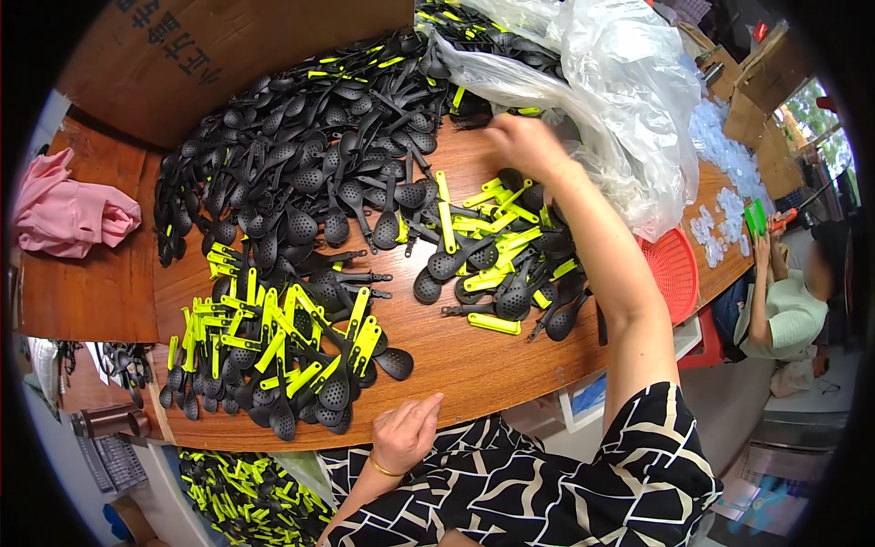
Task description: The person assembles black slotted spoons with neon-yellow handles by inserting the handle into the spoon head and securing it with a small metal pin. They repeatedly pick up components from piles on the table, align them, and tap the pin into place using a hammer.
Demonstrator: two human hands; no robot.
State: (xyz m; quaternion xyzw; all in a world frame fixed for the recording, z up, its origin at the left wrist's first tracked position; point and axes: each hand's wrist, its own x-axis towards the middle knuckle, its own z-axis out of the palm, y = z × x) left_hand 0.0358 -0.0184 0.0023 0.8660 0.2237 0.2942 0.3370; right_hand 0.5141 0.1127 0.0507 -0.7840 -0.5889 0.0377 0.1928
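My right hand (527,144) reaches to the far side of the table, beside the clear plastic bag and the far pile. Its fingers point left and are smeared by motion, so any hold is unclear. My left hand (406,436) rests at the table's near edge with its fingers curled together and nothing showing in them. Black perforated spoons (301,223) lie in a big heap across the back left. A nearer left pile of slotted spoons with lime-green handles (273,346) sits beyond my left hand. Under my right forearm lies another mixed pile with lime-green handles (497,324).
A cardboard box (246,55) stands behind the heap. On the left lies a pink cloth (73,208). A red basket (670,273) is beside my right arm, near a crumpled clear bag (629,100). Below the table edge sit many green-handled spoons (255,492). Another person (779,310) works at right.
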